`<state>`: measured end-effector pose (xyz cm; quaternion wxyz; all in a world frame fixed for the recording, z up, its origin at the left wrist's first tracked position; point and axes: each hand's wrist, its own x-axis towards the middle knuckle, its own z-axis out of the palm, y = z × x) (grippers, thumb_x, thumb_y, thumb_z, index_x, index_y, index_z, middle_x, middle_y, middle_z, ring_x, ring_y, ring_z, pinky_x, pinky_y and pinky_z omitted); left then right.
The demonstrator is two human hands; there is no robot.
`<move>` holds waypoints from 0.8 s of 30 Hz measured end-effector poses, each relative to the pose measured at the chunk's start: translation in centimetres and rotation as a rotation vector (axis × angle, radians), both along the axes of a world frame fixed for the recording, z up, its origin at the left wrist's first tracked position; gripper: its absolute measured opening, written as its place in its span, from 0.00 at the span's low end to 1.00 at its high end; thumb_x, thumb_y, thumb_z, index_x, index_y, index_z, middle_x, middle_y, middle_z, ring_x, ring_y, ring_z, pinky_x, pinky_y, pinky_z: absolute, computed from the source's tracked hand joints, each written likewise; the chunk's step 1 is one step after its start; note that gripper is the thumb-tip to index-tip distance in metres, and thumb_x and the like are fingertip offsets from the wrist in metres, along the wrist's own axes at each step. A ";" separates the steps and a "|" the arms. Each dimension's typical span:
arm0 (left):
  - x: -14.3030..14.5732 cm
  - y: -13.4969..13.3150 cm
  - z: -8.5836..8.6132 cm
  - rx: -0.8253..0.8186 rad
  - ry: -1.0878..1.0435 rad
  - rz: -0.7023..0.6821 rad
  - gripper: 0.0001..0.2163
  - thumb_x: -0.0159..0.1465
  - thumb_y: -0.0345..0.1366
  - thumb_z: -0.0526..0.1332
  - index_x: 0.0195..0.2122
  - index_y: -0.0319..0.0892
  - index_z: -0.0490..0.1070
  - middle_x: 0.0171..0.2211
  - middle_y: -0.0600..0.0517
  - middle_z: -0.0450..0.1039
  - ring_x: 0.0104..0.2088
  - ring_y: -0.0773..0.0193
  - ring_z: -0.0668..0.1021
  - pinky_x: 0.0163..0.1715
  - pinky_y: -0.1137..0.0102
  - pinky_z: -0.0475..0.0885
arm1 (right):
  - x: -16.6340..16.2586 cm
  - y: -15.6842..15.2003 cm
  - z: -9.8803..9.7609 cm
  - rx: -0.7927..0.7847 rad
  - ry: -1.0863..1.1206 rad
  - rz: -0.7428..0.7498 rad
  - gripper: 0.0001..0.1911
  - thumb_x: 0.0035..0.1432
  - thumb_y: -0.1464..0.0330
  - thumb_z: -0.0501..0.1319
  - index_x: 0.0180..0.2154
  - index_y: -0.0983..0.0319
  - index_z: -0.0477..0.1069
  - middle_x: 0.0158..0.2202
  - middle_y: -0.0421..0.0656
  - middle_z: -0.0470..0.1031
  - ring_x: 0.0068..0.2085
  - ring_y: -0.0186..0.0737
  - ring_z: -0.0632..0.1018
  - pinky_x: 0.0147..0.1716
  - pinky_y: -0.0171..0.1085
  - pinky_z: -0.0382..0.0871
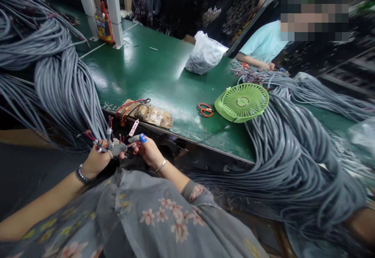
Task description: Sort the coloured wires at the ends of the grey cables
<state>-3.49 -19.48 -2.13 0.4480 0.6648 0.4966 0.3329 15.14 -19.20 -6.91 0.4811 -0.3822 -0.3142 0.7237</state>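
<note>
My left hand [101, 157] is closed around the ends of several grey cables [109, 135], whose thin coloured wires stick out at the tips. A grey covering wraps its thumb. To its right, my right hand [147, 151] pinches thin wires [130, 145] that run across from the left hand; blue and grey coverings sit on its fingers. Just beyond the hands, at the table's front edge, lies a taped brown block [154, 116] with red and black leads. A small pale tag [134, 128] with markings shows above the right hand.
Thick grey cable bundles hang at the left [67, 74] and right [293, 145]. On the green table [152, 78] are orange-handled scissors [205, 110], a green fan [242, 102], a clear plastic bag [205, 53] and a bottle [104, 25] by a white post. A co-worker [263, 43] handles wires across the table.
</note>
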 end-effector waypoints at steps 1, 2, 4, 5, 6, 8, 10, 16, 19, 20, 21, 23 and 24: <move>0.1 0.1 0.2 -0.015 -0.007 -0.028 0.20 0.58 0.54 0.64 0.18 0.44 0.76 0.19 0.50 0.78 0.23 0.60 0.77 0.29 0.66 0.73 | 0.1 0.5 0.1 -0.058 0.040 0.005 0.28 0.55 0.42 0.66 0.30 0.62 0.73 0.26 0.38 0.72 0.24 0.30 0.68 0.27 0.32 0.66; 0.2 0.1 0.5 -0.033 -0.017 -0.050 0.21 0.59 0.54 0.65 0.18 0.43 0.76 0.18 0.50 0.77 0.23 0.61 0.77 0.29 0.66 0.73 | 0.1 1.0 0.3 -0.109 0.069 0.019 0.28 0.57 0.42 0.63 0.31 0.63 0.73 0.26 0.38 0.72 0.24 0.30 0.68 0.26 0.32 0.66; 0.5 0.2 0.9 -0.061 -0.039 -0.063 0.22 0.58 0.55 0.65 0.17 0.43 0.75 0.17 0.50 0.76 0.22 0.62 0.76 0.30 0.67 0.72 | -0.1 2.1 0.9 -0.158 0.101 0.079 0.28 0.60 0.43 0.62 0.32 0.63 0.74 0.26 0.38 0.72 0.24 0.29 0.68 0.25 0.31 0.66; 0.6 0.3 1.0 -0.073 -0.047 -0.062 0.22 0.58 0.55 0.65 0.17 0.43 0.74 0.17 0.51 0.76 0.22 0.62 0.76 0.30 0.67 0.71 | -0.2 2.5 1.3 -0.157 0.116 0.110 0.27 0.60 0.44 0.64 0.32 0.63 0.74 0.26 0.38 0.71 0.23 0.29 0.67 0.24 0.31 0.65; 0.7 0.3 1.2 -0.085 -0.054 -0.059 0.23 0.57 0.56 0.66 0.16 0.42 0.74 0.17 0.51 0.76 0.22 0.63 0.75 0.30 0.67 0.71 | -0.3 2.9 1.5 -0.139 0.129 0.132 0.25 0.59 0.46 0.65 0.32 0.63 0.73 0.25 0.37 0.71 0.23 0.29 0.66 0.24 0.31 0.65; 0.9 0.5 1.4 -0.117 -0.078 -0.053 0.23 0.56 0.56 0.67 0.15 0.42 0.73 0.16 0.51 0.75 0.21 0.64 0.75 0.29 0.68 0.70 | -0.8 3.3 1.8 -0.071 0.124 0.099 0.24 0.54 0.48 0.70 0.30 0.63 0.73 0.23 0.35 0.69 0.22 0.28 0.63 0.24 0.31 0.63; 1.1 0.7 1.6 -0.172 -0.120 -0.059 0.24 0.54 0.57 0.68 0.14 0.42 0.72 0.15 0.51 0.74 0.20 0.64 0.74 0.27 0.69 0.70 | -1.3 3.4 1.5 0.012 0.048 -0.034 0.24 0.49 0.49 0.73 0.27 0.62 0.71 0.20 0.33 0.66 0.22 0.28 0.61 0.24 0.31 0.61; 1.7 1.4 2.3 -0.345 -0.233 -0.057 0.24 0.45 0.58 0.73 0.11 0.42 0.72 0.12 0.51 0.71 0.18 0.66 0.72 0.23 0.70 0.70 | -2.2 3.6 0.4 0.053 -0.044 -0.223 0.29 0.57 0.41 0.63 0.25 0.61 0.73 0.19 0.36 0.68 0.22 0.30 0.65 0.24 0.32 0.64; 1.9 1.6 2.4 -0.400 -0.227 -0.042 0.23 0.42 0.57 0.74 0.12 0.41 0.73 0.12 0.51 0.71 0.17 0.67 0.72 0.23 0.71 0.70 | -2.4 3.9 0.8 -0.081 0.137 -0.123 0.28 0.58 0.43 0.64 0.31 0.62 0.76 0.22 0.38 0.71 0.23 0.32 0.70 0.24 0.32 0.68; 2.0 1.7 2.5 -0.411 -0.224 -0.038 0.23 0.41 0.56 0.74 0.12 0.41 0.73 0.12 0.51 0.71 0.17 0.67 0.71 0.22 0.71 0.70 | -2.4 3.9 1.0 -0.122 0.185 -0.112 0.27 0.58 0.44 0.65 0.31 0.63 0.76 0.23 0.39 0.73 0.24 0.32 0.71 0.24 0.32 0.69; 2.0 1.7 2.5 -0.418 -0.220 -0.036 0.22 0.41 0.56 0.74 0.12 0.41 0.73 0.11 0.51 0.71 0.17 0.67 0.72 0.22 0.71 0.69 | -2.5 4.0 1.1 -0.156 0.224 -0.120 0.26 0.58 0.45 0.66 0.31 0.63 0.76 0.23 0.39 0.73 0.24 0.33 0.72 0.25 0.32 0.70; 2.1 1.8 2.4 -0.420 -0.211 -0.040 0.22 0.42 0.55 0.74 0.13 0.41 0.72 0.11 0.52 0.71 0.17 0.66 0.72 0.22 0.71 0.69 | -2.7 4.1 1.3 -0.204 0.281 -0.164 0.23 0.59 0.49 0.68 0.29 0.63 0.75 0.22 0.39 0.73 0.24 0.32 0.72 0.25 0.31 0.70; 2.1 1.8 2.4 -0.419 -0.207 -0.043 0.22 0.43 0.54 0.74 0.13 0.42 0.72 0.11 0.52 0.70 0.17 0.66 0.71 0.22 0.71 0.69 | -2.7 4.1 1.4 -0.220 0.303 -0.187 0.22 0.59 0.50 0.69 0.28 0.63 0.75 0.21 0.38 0.72 0.24 0.32 0.71 0.25 0.31 0.70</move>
